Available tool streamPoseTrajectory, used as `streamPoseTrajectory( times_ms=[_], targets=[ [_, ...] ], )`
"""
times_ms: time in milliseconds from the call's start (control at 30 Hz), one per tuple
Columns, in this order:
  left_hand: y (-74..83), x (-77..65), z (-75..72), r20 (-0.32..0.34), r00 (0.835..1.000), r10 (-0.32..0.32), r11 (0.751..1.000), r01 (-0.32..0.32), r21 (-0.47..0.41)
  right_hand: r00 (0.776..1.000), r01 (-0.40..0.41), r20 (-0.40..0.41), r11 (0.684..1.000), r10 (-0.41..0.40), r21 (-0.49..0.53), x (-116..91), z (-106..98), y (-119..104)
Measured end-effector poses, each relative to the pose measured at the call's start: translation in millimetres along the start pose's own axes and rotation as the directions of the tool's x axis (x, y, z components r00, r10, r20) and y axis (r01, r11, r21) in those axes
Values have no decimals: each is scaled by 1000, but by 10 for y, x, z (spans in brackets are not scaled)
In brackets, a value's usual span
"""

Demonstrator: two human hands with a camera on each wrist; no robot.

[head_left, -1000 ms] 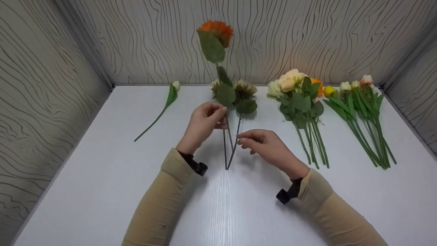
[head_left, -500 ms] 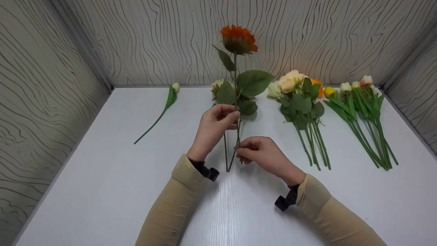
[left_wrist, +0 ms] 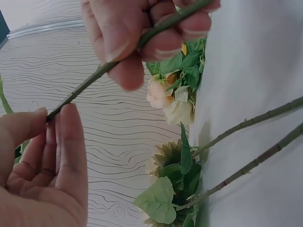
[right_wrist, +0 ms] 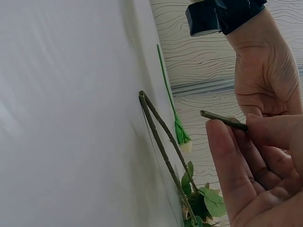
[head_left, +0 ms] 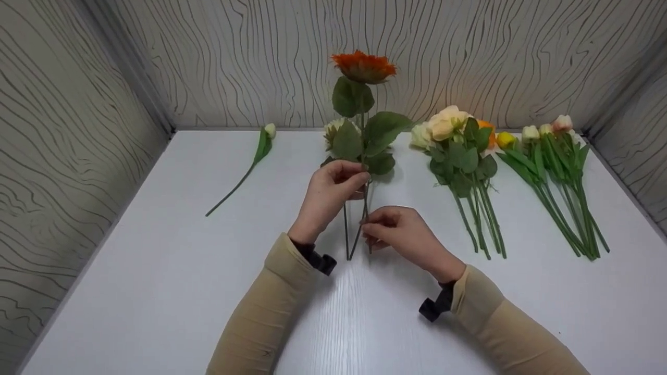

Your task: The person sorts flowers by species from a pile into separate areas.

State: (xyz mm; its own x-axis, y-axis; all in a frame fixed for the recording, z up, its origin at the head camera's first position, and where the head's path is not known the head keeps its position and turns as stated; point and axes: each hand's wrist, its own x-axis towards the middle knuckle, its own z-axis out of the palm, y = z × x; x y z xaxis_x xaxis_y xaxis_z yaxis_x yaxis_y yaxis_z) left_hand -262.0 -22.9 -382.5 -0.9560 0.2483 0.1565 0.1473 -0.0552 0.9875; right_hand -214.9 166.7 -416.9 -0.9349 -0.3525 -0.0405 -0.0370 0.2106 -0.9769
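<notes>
An orange sunflower with broad green leaves stands upright above the white table. My left hand pinches its stem below the leaves between thumb and fingers. Lower down, my right hand holds the same stem near its end. In the left wrist view the stem runs from one hand to the other; the cut end pokes out of the right fingers in the right wrist view. Behind the hands lie two stems with pale sunflowers, their ends meeting on the table. The raised leaves partly hide those blooms.
To the left lies a single white tulip. At the right are a bunch of cream and orange roses and a bunch of tulips in white, yellow and pink. A wood-grain patterned wall backs the table.
The orange sunflower has swung right and turned upright, its leaves spreading differently. My left hand has shifted right and slightly down. My right hand has lowered a little and taken hold of the stem.
</notes>
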Motion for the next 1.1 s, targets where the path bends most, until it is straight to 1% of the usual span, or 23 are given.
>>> streamPoseTrajectory(
  times_ms=[100, 167, 233, 300, 367, 433, 533, 600, 700, 767, 967, 1100],
  targets=[
    [-35, 14, -9, 9, 999, -34, 999, 34, 25, 1000, 0, -7, 1000, 0, -18, 7, -11, 20],
    [-55, 33, -27, -1, 998, -62, 997, 62, 54, 1000, 1, -10, 1000, -1, -30, 16, -28, 27],
    [-86, 69, -53, -17, 996, -88, 991, 89, 96, 1000, 3, -22, 999, -3, -35, 26, -53, 29],
    [-131, 120, -81, -29, 992, -121, 981, 124, 149, 999, -1, -51, 1000, -1, -28, 34, -87, 33],
    [-186, 181, -107, -35, 987, -155, 964, 158, 213, 996, -10, -86, 1000, 9, -14, 42, -125, 40],
    [-252, 242, -128, -40, 983, -181, 942, 185, 281, 994, -24, -111, 1000, 24, 2, 50, -155, 52],
    [-342, 297, -145, -56, 975, -213, 910, 219, 352, 993, -43, -113, 999, 45, 12, 62, -176, 69],
    [-395, 312, -147, -68, 972, -226, 894, 234, 383, 993, -49, -106, 999, 50, 18, 64, -180, 74],
    [-462, 310, -153, -79, 968, -238, 880, 249, 403, 994, -47, -100, 999, 49, 22, 69, -172, 77],
    [-488, 304, -149, -84, 966, -243, 876, 256, 409, 994, -47, -97, 999, 49, 22, 67, -171, 74],
    [-491, 294, -130, -91, 964, -249, 881, 264, 393, 995, -47, -88, 999, 49, 20, 71, -176, 78],
    [-467, 280, -170, -96, 966, -238, 879, 256, 401, 994, -45, -97, 999, 47, 19, 75, -185, 91]
  ],
)
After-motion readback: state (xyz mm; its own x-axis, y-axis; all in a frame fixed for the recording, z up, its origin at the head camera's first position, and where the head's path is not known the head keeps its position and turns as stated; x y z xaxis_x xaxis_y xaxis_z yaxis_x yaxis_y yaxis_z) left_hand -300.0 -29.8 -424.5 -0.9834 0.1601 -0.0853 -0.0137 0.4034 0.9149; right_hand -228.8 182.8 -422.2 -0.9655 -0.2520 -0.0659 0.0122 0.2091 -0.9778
